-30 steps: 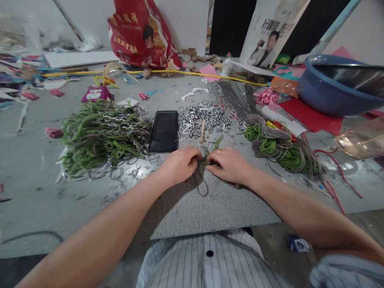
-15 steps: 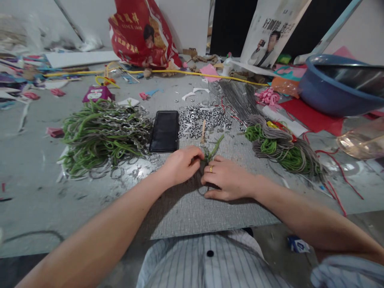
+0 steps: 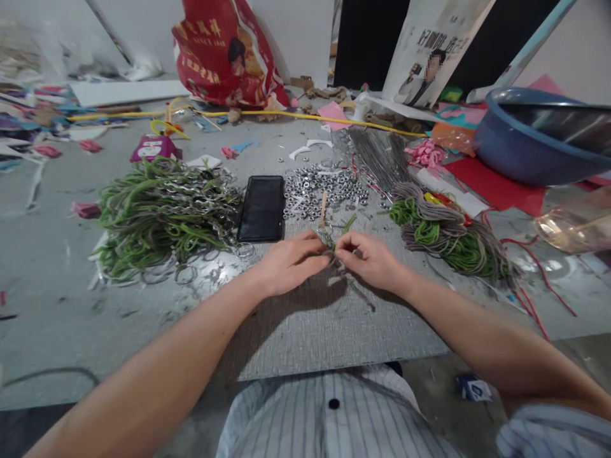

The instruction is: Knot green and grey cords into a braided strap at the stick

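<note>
My left hand (image 3: 298, 262) and my right hand (image 3: 370, 261) meet over the front middle of the table, both with fingers pinched on a green and grey cord (image 3: 350, 222). A green length of it sticks out beyond my right fingertips. Its grey tail (image 3: 365, 296) trails on the table below my right hand. The part between the fingertips is mostly hidden. Just past my hands lies a thin wooden stick (image 3: 323, 210), beside a small ring I can barely make out. Many metal nuts (image 3: 310, 184) are spread behind it.
Left of my hands lie a black phone (image 3: 261, 208) and a heap of green and grey cords with chains (image 3: 162, 216). To the right is a bundle of uncut-looking cord (image 3: 449, 235). Thin metal wires (image 3: 377, 156), a blue basin (image 3: 529, 143) and a red bag (image 3: 226, 57) stand farther back.
My right hand has lifted from lying around the cord to a fingertip pinch. My left hand has flattened and shifted slightly right. The grey tail now shows below the right hand.
</note>
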Demonstrator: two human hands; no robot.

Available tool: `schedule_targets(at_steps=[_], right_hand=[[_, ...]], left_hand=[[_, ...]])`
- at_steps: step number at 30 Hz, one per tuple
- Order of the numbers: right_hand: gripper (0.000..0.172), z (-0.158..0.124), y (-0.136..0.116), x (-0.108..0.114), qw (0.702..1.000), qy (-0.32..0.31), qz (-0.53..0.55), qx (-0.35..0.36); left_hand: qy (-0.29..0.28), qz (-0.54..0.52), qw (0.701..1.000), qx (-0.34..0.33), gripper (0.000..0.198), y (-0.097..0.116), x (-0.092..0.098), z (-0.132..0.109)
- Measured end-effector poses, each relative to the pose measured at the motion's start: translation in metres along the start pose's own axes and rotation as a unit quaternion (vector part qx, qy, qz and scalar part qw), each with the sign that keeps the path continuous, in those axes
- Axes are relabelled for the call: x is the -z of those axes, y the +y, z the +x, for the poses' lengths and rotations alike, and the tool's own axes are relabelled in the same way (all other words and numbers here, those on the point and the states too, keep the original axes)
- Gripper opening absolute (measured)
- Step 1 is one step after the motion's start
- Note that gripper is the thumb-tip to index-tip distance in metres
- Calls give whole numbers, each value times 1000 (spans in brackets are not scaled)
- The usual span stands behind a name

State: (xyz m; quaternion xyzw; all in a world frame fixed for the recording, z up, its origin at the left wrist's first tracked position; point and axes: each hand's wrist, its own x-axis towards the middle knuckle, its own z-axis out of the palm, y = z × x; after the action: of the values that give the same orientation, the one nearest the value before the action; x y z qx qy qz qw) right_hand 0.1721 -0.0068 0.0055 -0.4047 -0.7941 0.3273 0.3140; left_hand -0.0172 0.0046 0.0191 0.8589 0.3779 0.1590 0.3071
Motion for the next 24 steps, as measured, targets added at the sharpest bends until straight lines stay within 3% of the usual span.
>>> schedule_targets(at_steps=[4,9,15,20,24], right_hand=[[11,1,2,-3,992,29,104,-60],[11,3,4,-5,982,33,164,-84],[9,3,1,-7,988,47,136,-48],[9,3,0,-10,991,63,118,-28],[4,4,3,-9,988,119,94,-34]], left_hand=[[-7,41,999,27,17,1,-3,1],[6,35,999,29,14,-1,-6,4],[11,71,993,91,23,4,-6,3],[6,81,995,52,20,-2,-10,3],[9,63,997,43,17,-6,-12,4]])
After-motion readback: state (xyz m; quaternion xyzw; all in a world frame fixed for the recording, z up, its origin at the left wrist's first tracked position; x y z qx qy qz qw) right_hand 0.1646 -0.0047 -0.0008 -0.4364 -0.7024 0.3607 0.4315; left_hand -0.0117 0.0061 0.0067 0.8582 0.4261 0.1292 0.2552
